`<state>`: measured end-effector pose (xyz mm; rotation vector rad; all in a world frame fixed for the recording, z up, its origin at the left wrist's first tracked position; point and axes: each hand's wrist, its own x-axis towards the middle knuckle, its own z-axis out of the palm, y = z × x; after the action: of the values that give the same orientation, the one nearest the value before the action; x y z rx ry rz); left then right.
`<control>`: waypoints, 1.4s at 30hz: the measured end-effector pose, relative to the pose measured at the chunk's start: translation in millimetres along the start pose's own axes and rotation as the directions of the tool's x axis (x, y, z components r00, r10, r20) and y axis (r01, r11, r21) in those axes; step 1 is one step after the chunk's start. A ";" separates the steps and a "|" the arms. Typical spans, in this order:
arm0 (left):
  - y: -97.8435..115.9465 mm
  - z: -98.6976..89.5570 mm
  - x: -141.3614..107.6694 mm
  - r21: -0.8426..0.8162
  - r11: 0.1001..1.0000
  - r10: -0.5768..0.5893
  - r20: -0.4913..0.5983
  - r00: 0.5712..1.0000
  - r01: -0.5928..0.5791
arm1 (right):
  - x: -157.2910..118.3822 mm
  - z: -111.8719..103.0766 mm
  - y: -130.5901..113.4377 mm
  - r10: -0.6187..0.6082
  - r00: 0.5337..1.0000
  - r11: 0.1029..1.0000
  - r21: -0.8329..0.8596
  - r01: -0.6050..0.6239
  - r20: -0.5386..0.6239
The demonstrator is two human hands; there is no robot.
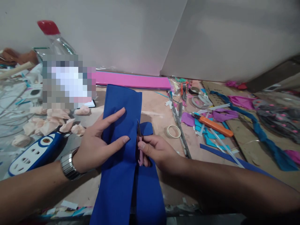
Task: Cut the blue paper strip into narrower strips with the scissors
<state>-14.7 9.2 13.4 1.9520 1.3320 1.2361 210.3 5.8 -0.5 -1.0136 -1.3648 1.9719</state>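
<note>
A length of blue cloth [122, 107] lies down the middle of the table and hangs past its front edge. My left hand [93, 145] rests on the cloth with thumb and forefinger spread, a metal-banded watch [71, 164] on its wrist. My right hand [164, 153] grips small scissors [141, 153] with pink handles. Their blades point away from me at the cloth's right side. Below the scissors a long slit parts a narrower blue strip [150, 190] from the main piece. The right fingers partly hide the handles.
Left: a blue-and-white power strip [35, 153] and crumpled peach pieces [50, 122]. Behind lies a flat pink bundle [133, 80]. Right: a tape ring [173, 131], an orange cutter [214, 125], scraps and a cardboard strip [246, 140]. A wall [117, 34] closes the back.
</note>
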 end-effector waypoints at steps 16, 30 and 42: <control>-3.3 5.2 -7.8 -0.024 0.999 0.025 0.064 0.998 -0.023 | 1.3 -3.9 -0.1 -0.020 0.999 1.000 -0.024 0.019 -0.044; -2.9 7.0 -8.3 -0.038 0.999 -0.016 0.052 0.999 0.018 | -2.8 2.4 -6.9 -0.034 0.995 0.999 0.017 0.036 -0.090; -1.9 7.8 -8.0 -0.052 0.998 -0.023 0.065 0.998 0.026 | 0.6 -0.8 -3.7 -0.044 0.995 0.998 -0.047 0.040 -0.095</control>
<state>-9.8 3.6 4.9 1.9169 1.2749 1.1754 210.6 7.9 2.7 -1.0769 -1.3727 1.8452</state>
